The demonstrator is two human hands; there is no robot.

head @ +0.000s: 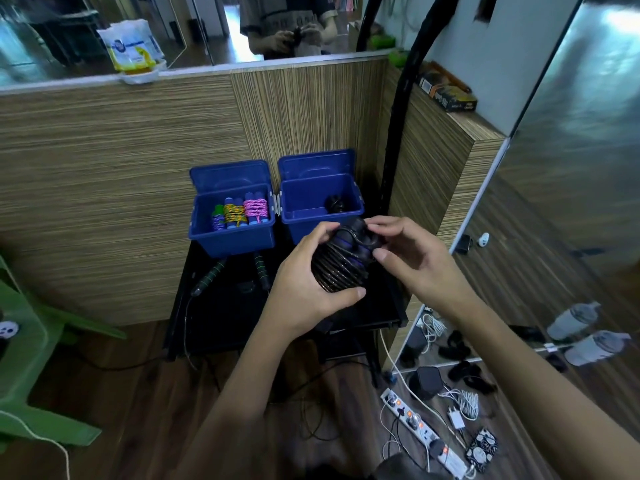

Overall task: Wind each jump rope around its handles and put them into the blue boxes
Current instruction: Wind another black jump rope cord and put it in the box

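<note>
My left hand (304,282) grips a dark jump rope (341,268) wound in many turns round its handles, held above the black table. My right hand (405,254) pinches the loose end of the rope at the top of the bundle. Two open blue boxes stand behind. The left blue box (232,242) holds three wound ropes: purple, yellow and pink. In the right blue box (294,230) lies one wound black rope (335,203). An unwound rope with green-striped handles (211,275) lies on the table in front of the left box.
The black table (214,327) stands against a wood-grain wall. A green plastic chair (24,344) is at the left. On the floor at the right lie a power strip (424,434), chargers and cables. A mirror panel (571,202) stands at the right.
</note>
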